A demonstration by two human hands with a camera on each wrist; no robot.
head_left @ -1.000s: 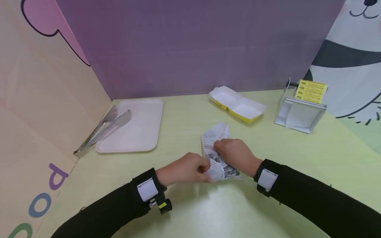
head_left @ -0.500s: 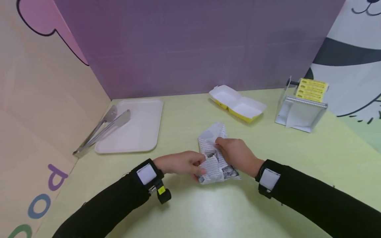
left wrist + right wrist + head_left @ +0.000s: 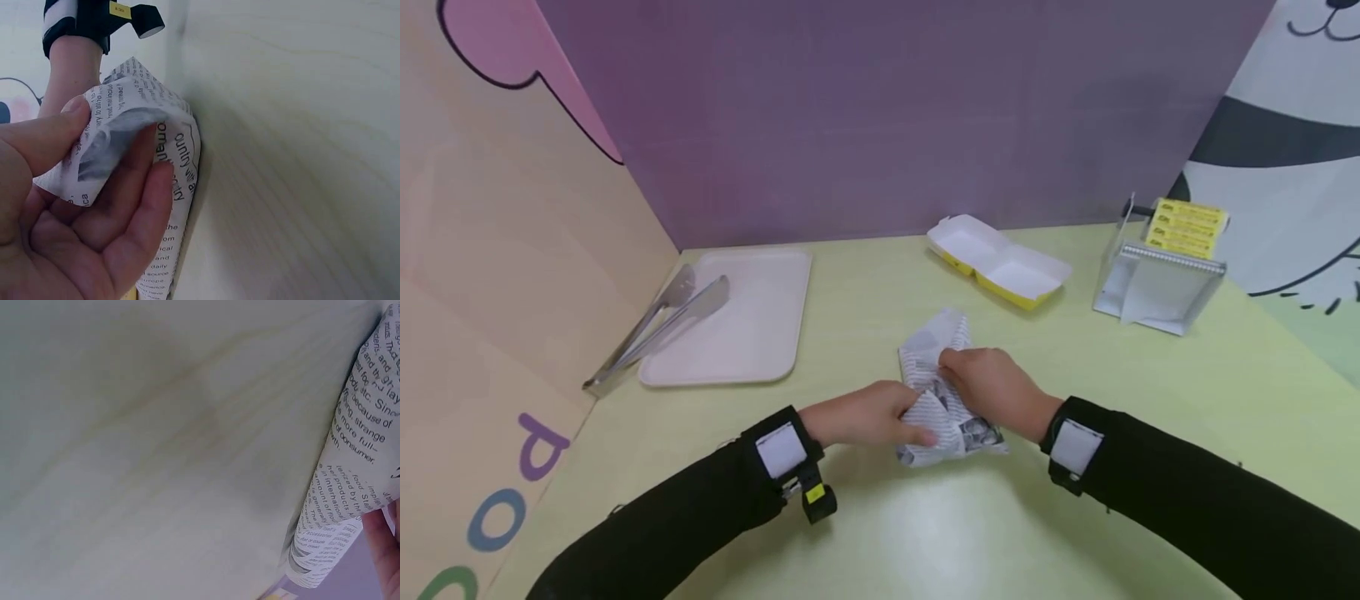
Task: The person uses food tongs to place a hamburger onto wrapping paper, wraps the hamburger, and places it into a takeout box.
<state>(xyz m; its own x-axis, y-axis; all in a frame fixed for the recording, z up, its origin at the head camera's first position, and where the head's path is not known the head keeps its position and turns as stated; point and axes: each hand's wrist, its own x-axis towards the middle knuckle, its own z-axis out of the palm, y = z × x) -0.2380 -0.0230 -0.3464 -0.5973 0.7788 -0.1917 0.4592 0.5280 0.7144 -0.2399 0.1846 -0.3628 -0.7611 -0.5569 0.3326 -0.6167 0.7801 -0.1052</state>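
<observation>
A bundle of newsprint-patterned wrapping paper [image 3: 922, 348] lies on the table between both hands; whatever is inside stays hidden. My left hand [image 3: 874, 413] pinches a loose flap at its near left end. The left wrist view shows the thumb over the flap [image 3: 119, 119], with the fingers curled beneath, inside the fold. From the right, my right hand [image 3: 997, 388] grips the middle of the bundle, fingertips on the paper. In the right wrist view the printed paper [image 3: 365, 419] bulges roundly, and a few fingers [image 3: 382, 550] show at its edge.
A pale tray [image 3: 760, 333] with metal tongs [image 3: 658, 329] across its left side stands at left. Behind the bundle sits an opened yellow-and-white takeaway box [image 3: 1011, 265]. A dispenser [image 3: 1165, 287] with a yellow label roll [image 3: 1184, 228] stands back right, and a purple wall [image 3: 880, 117] rises behind.
My left hand drew back left, then came forward onto the near flap, lifting its edge. The bundle shifted slightly left. My right hand has stayed almost in place on the paper.
</observation>
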